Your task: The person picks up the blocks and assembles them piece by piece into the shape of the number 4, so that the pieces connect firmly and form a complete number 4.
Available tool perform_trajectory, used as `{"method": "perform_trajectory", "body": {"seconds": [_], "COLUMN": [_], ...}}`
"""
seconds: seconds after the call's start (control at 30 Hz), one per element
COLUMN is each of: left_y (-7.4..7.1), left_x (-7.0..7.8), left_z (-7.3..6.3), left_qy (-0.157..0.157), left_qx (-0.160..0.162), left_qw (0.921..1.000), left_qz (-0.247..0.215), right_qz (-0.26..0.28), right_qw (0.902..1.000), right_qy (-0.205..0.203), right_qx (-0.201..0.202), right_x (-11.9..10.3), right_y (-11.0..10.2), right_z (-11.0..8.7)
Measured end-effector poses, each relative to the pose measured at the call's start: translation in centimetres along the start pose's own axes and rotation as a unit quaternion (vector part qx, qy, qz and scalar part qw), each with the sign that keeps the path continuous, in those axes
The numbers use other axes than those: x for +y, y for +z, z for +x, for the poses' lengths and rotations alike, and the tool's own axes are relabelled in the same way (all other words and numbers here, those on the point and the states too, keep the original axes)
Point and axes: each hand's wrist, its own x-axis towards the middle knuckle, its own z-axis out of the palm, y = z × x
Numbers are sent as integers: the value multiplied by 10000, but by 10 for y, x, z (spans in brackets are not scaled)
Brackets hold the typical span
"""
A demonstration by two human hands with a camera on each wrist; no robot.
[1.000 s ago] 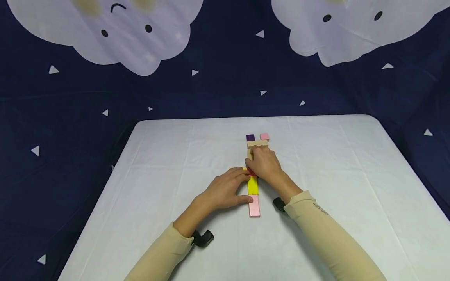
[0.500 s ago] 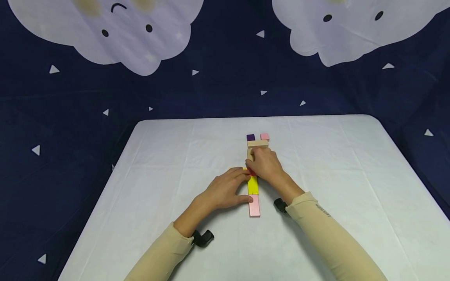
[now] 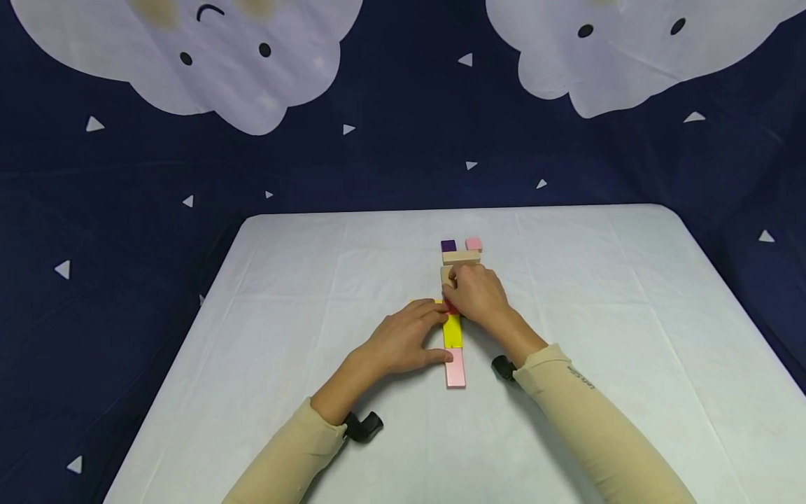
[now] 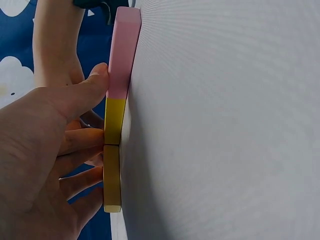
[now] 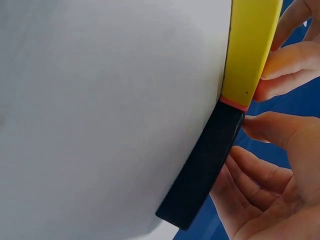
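A flat row of coloured blocks runs up the table in the head view. My left hand (image 3: 403,343) spreads along it, thumb on the long pink block (image 3: 455,374) and fingertips by the red block (image 3: 450,308), just above a yellow block (image 3: 453,332). In the left wrist view the fingers meet an orange-yellow block (image 4: 112,177). With curled fingers and thumb, my right hand (image 3: 481,294) grips a plain wooden block (image 3: 446,275), partly covered by the hand. A dark block (image 5: 202,167), hidden in the head view, lies by the right thumb in the right wrist view.
Another plain wooden block (image 3: 461,258) lies crosswise at the row's far end. Beyond it are a small purple block (image 3: 448,246) and a small pink block (image 3: 474,244). A white cloth (image 3: 598,294) covers the table; a navy curtain (image 3: 403,168) hangs behind.
The near plain wooden block has shifted slightly left under my right hand, whose thumb moved a little. The left hand stays in place.
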Motion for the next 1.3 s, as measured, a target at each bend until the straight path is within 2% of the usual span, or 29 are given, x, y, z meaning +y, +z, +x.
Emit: {"method": "perform_trajectory", "body": {"seconds": [0.3, 0.57, 0.77, 0.87, 1.07, 1.3], "left_y": [-1, -2, -1, 0, 0, -1], "left_x": [1, 1, 0, -1, -1, -1], "left_z": [0, 1, 2, 2, 1, 0], "left_qy": [-4, 5, 45, 66, 105, 183], "left_qx": [-1, -33, -48, -46, -10, 47], "left_qw": [10000, 10000, 10000, 10000, 9999, 9998], "left_qz": [19, 48, 22, 37, -34, -116], "right_qz": [-59, -125, 33, 107, 141, 91], "right_qw": [9998, 9975, 9899, 9856, 9813, 9738], "right_qy": [-170, -687, -1334, -1618, -1848, -2129], "right_qx": [-107, -138, -475, -487, -525, -800], "right_x": [3, 10, 14, 15, 16, 15], "right_y": [-4, -14, -16, -17, -21, -26], "right_z": [-3, -13, -19, -23, -32, -47]}}
